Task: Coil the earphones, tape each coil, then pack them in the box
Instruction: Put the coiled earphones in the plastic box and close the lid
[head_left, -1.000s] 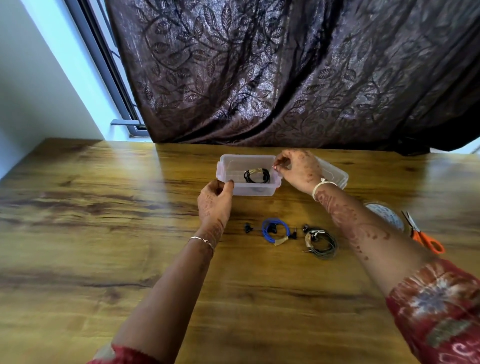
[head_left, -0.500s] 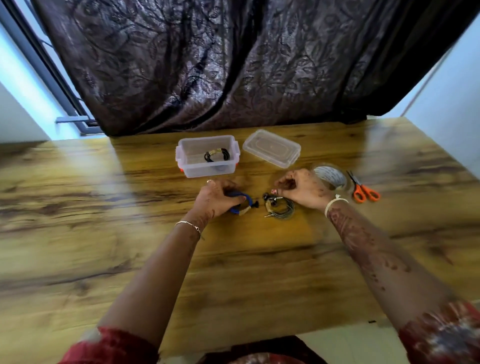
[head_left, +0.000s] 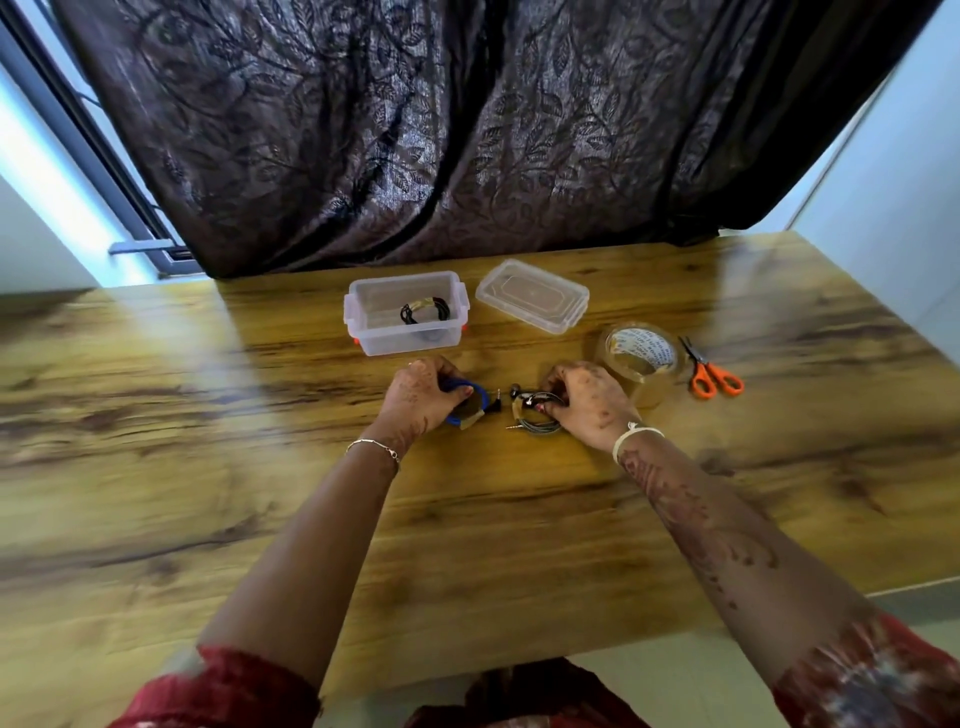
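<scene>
Lying on the table (head_left: 260, 493) just in front of the box (head_left: 407, 313), two taped coils are being gripped: the blue coil (head_left: 469, 408) is pinched by the left hand (head_left: 422, 396), the grey coil (head_left: 537, 415) is closed on by the right hand (head_left: 584, 400). A black coil (head_left: 425, 313) is already seen inside the box. The coils are judged light, soft and springy, best taken across the whole loop or at the tape band, so that loose plugs and buds are not snagged. Beyond lie the lid (head_left: 532, 295), tape roll (head_left: 641, 353) and scissors (head_left: 709, 371). The fingertips are hidden behind knuckles, and the grey coil's tape is hard to make out.
</scene>
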